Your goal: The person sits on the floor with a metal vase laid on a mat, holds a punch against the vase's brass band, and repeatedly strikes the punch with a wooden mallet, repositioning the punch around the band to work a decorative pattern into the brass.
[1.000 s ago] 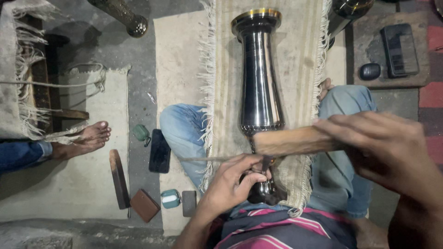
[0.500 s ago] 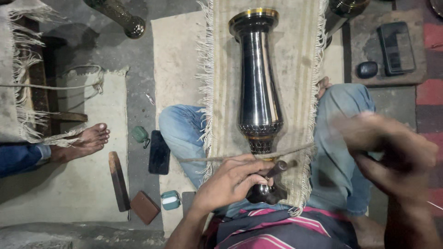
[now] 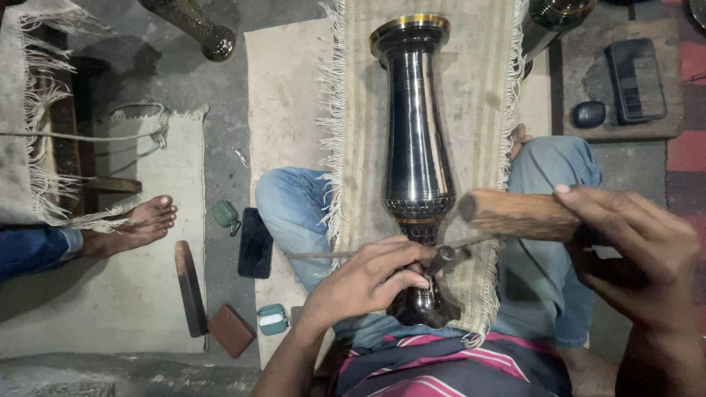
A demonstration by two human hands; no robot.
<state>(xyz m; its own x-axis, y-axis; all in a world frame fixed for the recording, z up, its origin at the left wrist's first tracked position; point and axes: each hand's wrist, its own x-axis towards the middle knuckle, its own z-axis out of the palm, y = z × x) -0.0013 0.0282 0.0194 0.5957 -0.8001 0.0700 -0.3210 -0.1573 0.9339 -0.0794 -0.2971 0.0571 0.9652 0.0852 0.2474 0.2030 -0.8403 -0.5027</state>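
A tall dark metal vase (image 3: 416,140) with a brass rim lies lengthwise on a fringed beige cloth (image 3: 471,88) across my lap. My left hand (image 3: 368,279) pinches a thin metal chisel (image 3: 448,256) against the vase's narrow engraved neck. My right hand (image 3: 632,242) grips a wooden mallet (image 3: 515,215), its head raised just right of the vase and above the chisel's end.
Another person's bare foot (image 3: 140,224) rests at the left. On the floor lie a black phone (image 3: 255,242), a green earbud case (image 3: 273,319), a brown wallet (image 3: 231,331) and a wooden stick (image 3: 190,288). Another vase (image 3: 193,22) lies top left; dark objects (image 3: 634,70) sit top right.
The mallet came down onto the chisel half a second ago and has since lifted back up to the right. My left hand kept the chisel on the vase's neck.
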